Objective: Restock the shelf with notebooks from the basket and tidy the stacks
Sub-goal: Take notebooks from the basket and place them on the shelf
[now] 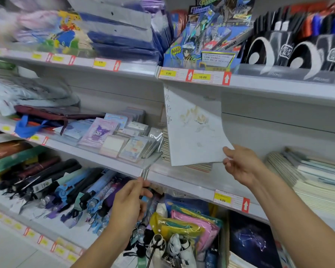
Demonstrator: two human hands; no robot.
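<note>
— Why was the white notebook (193, 128) held up like that, tilted over the shelf?

— The right hand (240, 167) pinched its lower right corner between thumb and fingers, so the cover stood nearly upright, leaning on the stack of notebooks (188, 163) directly beneath it. My guess was that it was being lined up to drop flat on that stack

— And the left hand (130, 202)?

— Below and left of the white notebook, at the front lip of the middle shelf (191, 185). Its fingertips were curled close together round the clear shelf divider (145, 172), seemingly pinching it, probably to steady or straighten it while the notebook went in

— Where did the rest of the stock sit?

— Right of the white notebook, on the same shelf, more notebook piles (307, 176) lay fanned and slumping, so they looked in need of squaring. Left of it, past the divider, were small cartoon notepads (112, 136). No basket was in view

— And the surroundings?

— White shop shelving with yellow price tags. A tag reading 6.00 (222, 199) hung below and right of the white notebook; above it stood a blue anime card box (199, 53). Below and left lay folded umbrellas (70, 188), and directly below, plastic folders (191, 227) and a dark constellation-cover book (251, 242). The upper left was blurred
</note>
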